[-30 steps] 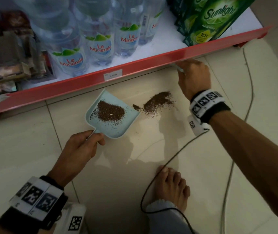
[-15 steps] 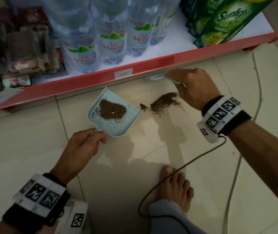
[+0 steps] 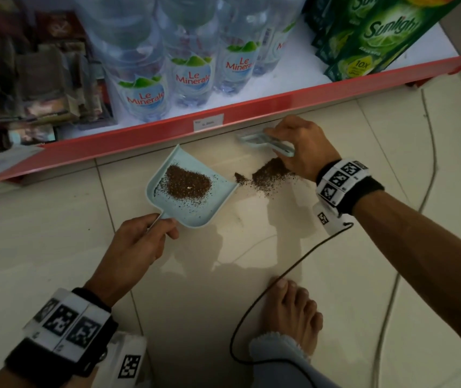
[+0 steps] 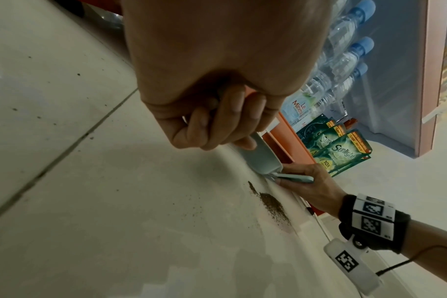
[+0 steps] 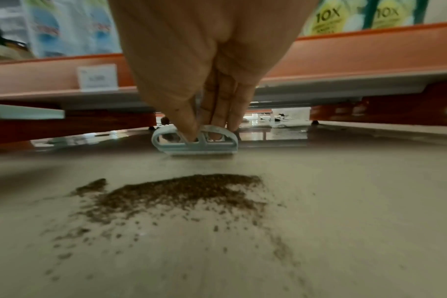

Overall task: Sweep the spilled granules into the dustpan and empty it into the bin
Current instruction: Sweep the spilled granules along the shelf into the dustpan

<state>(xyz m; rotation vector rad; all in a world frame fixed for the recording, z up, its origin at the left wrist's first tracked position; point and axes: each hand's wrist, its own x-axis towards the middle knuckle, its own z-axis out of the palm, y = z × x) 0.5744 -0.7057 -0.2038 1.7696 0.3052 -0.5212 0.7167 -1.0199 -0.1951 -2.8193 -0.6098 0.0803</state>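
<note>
Brown granules (image 3: 270, 175) lie in a loose pile on the pale tiled floor (image 3: 55, 233), just right of the dustpan (image 3: 195, 211), with stray grains scattered around the pile in the right wrist view. A second heap of granules already sits inside the light blue dustpan, which rests flat on the floor with its open edge facing the pile. Your left hand (image 3: 137, 245) has its fingers curled round the dustpan's handle. Your right hand (image 3: 302, 147) pinches a small light blue brush (image 5: 194, 143) between thumb and fingers, its edge down on the floor just behind the pile, near the red shelf (image 3: 279, 105) edge. On that low shelf stand water bottles (image 3: 145, 88) and green soap pouches (image 3: 369, 37). A bare foot (image 3: 293, 315) and a black cable (image 3: 265, 292) are on the glossy tiles nearer you. No bin in view.
</note>
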